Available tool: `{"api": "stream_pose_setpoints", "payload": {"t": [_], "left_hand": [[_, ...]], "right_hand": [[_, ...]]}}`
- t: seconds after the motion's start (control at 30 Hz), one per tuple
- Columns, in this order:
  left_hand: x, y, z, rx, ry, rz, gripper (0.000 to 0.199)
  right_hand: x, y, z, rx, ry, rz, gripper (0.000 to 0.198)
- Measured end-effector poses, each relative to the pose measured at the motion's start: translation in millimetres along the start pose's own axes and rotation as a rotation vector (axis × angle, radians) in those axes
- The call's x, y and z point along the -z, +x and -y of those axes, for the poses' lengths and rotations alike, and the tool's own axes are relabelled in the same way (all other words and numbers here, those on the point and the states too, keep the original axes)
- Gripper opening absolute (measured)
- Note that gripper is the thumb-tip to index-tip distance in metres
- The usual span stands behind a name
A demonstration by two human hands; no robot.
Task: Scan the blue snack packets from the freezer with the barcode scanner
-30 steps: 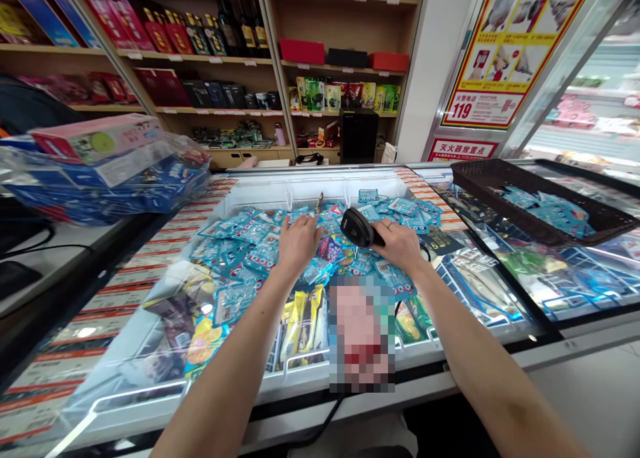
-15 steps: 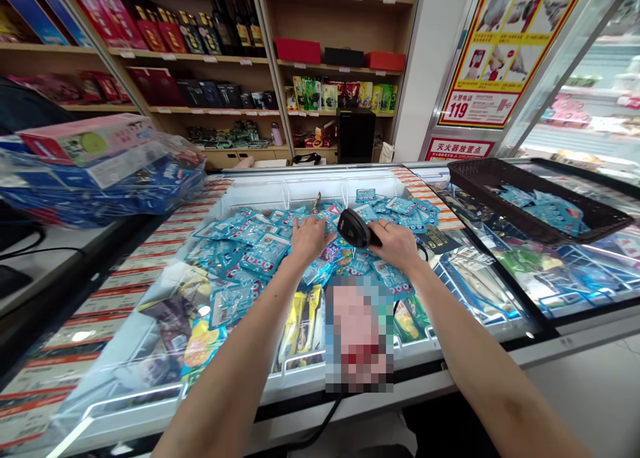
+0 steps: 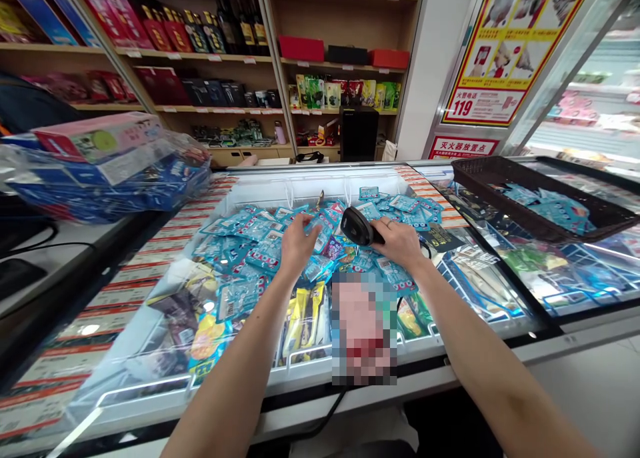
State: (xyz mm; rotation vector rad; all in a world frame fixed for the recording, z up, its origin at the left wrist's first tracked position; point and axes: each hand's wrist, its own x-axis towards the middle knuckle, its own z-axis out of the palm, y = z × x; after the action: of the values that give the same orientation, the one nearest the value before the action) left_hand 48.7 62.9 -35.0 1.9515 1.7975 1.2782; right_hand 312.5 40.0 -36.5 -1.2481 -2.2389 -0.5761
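Note:
My right hand (image 3: 404, 243) is wrapped round the handle of a black barcode scanner (image 3: 356, 226), whose head faces left over a spread of small blue packets (image 3: 257, 226). To its left, my left hand (image 3: 297, 246) has its thumb and fingers apart, with nothing clearly held. A blue packet (image 3: 324, 235) lies right by the thumb; whether they touch, I cannot tell. The packets lie loosely across the glass top of a chest freezer (image 3: 265, 190). A blurred pinkish patch (image 3: 361, 315) covers something between my forearms.
A dark brown basket (image 3: 595, 218) with more blue packets stands at the right. Boxes in clear plastic wrap (image 3: 105, 161) sit at the left. The scanner's black cable (image 3: 327, 415) hangs at the front edge. Stocked shelves (image 3: 200, 58) rise behind.
My left hand has drawn back slightly from the packets, and its fingers have spread. The scanner in my right hand stays almost where it was. The view has shifted slightly.

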Motion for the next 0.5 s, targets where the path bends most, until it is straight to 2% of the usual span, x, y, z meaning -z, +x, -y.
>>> {"api": "stream_pose_setpoints", "payload": {"t": [0.13, 0.3, 0.5], "left_hand": [[6, 1, 12, 0.073, -0.198, -0.152, 0.035], [12, 5, 17, 0.166, -0.558, -0.270, 0.059], [13, 5, 13, 0.230, -0.749, -0.293, 0.042]], "right_hand": [[1, 0, 1, -0.001, 0.000, 0.011, 0.034], [2, 1, 1, 0.013, -0.003, 0.011, 0.033], [3, 1, 5, 0.045, 0.021, 0.004, 0.034]]}}
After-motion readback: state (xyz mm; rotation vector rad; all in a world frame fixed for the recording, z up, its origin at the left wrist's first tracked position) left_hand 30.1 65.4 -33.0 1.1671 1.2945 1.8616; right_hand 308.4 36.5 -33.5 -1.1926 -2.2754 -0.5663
